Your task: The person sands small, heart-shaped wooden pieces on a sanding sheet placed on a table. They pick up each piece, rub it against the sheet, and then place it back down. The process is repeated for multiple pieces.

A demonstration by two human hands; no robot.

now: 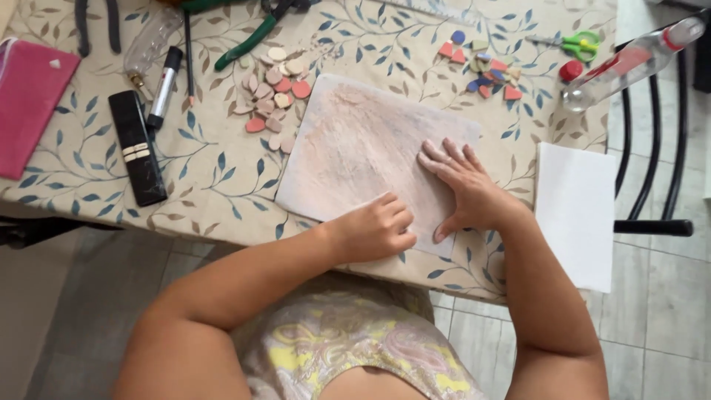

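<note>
At the near edge of the table (pixel 222 178), seen from the head camera, a pale pinkish square tile (pixel 355 148) lies flat on the leaf-patterned cloth, turned a little askew. The right hand (pixel 466 189) rests on the tile's right part, palm down, fingers spread and flat, gripping nothing. The left hand (pixel 374 226) sits at the tile's near edge, its fingers curled into a loose fist; whether it holds something small inside cannot be told.

Just beyond the tile's far left corner lies a heap of pink and cream mosaic pieces (pixel 272 92). Toward the far right corner of the table is a smaller scatter of red and blue pieces (pixel 485 70), with green-handled scissors (pixel 574 44) and a red cap (pixel 571 70) beside them. A clear plastic bottle (pixel 629 63) lies tilted over the right edge. A white sheet (pixel 576 211) hangs off the near right corner.

Near the left edge lie a black case (pixel 138 148), a marker (pixel 163 87), a pencil (pixel 188 55) and a pink pouch (pixel 29 104). Green-handled pliers (pixel 252 41) lie at the far edge.
</note>
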